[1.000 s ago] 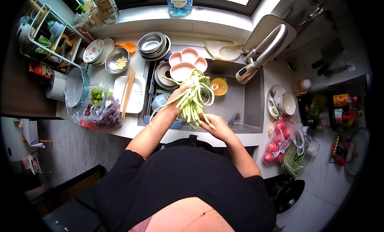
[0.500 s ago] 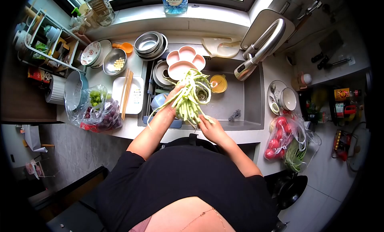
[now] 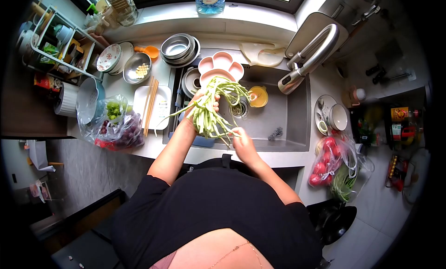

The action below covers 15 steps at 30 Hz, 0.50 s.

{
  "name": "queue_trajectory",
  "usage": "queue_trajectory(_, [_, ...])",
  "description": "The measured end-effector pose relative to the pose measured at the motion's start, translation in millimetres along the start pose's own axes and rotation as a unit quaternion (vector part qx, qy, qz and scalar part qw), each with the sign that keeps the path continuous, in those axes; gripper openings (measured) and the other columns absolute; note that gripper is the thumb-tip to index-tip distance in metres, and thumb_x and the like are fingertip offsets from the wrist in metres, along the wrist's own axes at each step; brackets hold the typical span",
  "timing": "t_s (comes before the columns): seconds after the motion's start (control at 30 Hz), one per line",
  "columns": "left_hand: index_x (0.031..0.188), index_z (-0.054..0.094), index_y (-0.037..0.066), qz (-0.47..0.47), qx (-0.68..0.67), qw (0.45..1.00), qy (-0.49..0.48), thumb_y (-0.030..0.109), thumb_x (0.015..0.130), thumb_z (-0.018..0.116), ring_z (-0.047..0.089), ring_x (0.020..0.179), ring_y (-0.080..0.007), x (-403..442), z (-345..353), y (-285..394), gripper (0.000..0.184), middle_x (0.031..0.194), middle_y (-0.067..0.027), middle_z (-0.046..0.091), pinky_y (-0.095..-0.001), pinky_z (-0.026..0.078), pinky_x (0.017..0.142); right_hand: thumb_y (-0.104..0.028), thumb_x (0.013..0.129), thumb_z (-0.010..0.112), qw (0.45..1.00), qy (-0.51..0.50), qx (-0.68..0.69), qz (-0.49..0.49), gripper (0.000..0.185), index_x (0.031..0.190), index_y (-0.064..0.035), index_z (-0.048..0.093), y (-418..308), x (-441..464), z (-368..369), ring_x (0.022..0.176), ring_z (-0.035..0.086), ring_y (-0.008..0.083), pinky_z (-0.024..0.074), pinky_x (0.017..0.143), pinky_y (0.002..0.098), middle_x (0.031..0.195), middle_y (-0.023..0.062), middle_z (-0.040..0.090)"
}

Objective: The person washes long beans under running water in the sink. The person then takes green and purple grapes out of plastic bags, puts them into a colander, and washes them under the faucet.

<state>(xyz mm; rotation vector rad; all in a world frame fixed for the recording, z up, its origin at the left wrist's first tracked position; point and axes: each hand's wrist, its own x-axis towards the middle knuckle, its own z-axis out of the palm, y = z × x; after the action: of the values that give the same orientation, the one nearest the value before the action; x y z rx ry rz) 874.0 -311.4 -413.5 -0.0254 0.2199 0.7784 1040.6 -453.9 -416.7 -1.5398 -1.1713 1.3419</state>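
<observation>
Over sink, beans mostly toward body

The bunch of long beans is located in the left hand, above the left part of the sink, with the right hand at its near right edge. Left of the sink, the chopsticks lie on the tray; right of it, the bowl sits on the plate, behind the bag of tomatoes. Behind the sink, the bottle stands on the windowsill.
</observation>
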Motion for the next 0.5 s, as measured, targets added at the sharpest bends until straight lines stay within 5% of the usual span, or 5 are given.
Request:
queue_trajectory(0.1, [0.123,0.036,-0.002,0.0,0.034,0.999,-0.024,0.026,0.087,0.049,0.053,0.075,-0.0221,-2,-10,4,0.047,0.099,-0.0166,0.05,-0.0319,0.051,0.066,-0.008,0.086,0.036,0.96,-0.021,0.173,0.218,0.023,0.103,-0.0017,0.05,-14,8,-24,0.058,0.045,0.0069,0.0387,0.05,0.0206,0.071,0.0012,0.051])
queue_trajectory(0.2, [0.12,0.039,-0.003,0.011,0.081,0.997,0.009,0.024,0.087,0.05,0.056,0.072,-0.0224,-3,-5,0,0.044,0.096,-0.0169,0.055,-0.0337,0.053,0.063,-0.021,0.091,0.044,0.923,-0.052,0.317,0.21,0.022,0.098,-0.0032,0.055,-37,5,-42,0.056,0.043,0.0051,0.0362,0.049,0.0197,0.078,0.0014,0.053])
queue_trajectory(0.33, [0.113,0.045,-0.002,0.005,0.119,0.991,0.068,0.022,0.086,0.053,0.061,0.067,-0.0219,0,-3,-4,0.037,0.09,-0.015,0.059,-0.0344,0.055,0.059,-0.024,0.091,0.05,0.977,-0.187,0.023,0.098,0.03,0.105,0.0023,0.056,-79,-3,-39,0.067,0.051,0.0082,0.0441,0.062,0.0234,0.078,0.004,0.059])
queue_trajectory(0.43, [0.11,0.048,-0.002,0.004,0.119,0.99,0.076,0.022,0.086,0.053,0.06,0.065,-0.0208,1,3,-5,0.035,0.087,-0.0138,0.061,-0.0342,0.056,0.059,-0.018,0.091,0.05,0.973,-0.221,-0.012,0.066,0.028,0.106,0.0054,0.055,-77,-8,-34,0.071,0.053,0.0091,0.0446,0.071,0.0248,0.08,0.005,0.06])
queue_trajectory(0.5, [0.11,0.048,-0.003,0.003,0.119,0.988,0.096,0.022,0.086,0.053,0.06,0.064,-0.0205,-1,8,-5,0.035,0.085,-0.0132,0.061,-0.0342,0.056,0.059,-0.015,0.089,0.049,0.972,-0.212,-0.103,0.015,0.028,0.109,0.0026,0.054,-76,-10,-34,0.079,0.058,0.0219,0.0455,0.077,0.0318,0.085,0.0129,0.062])
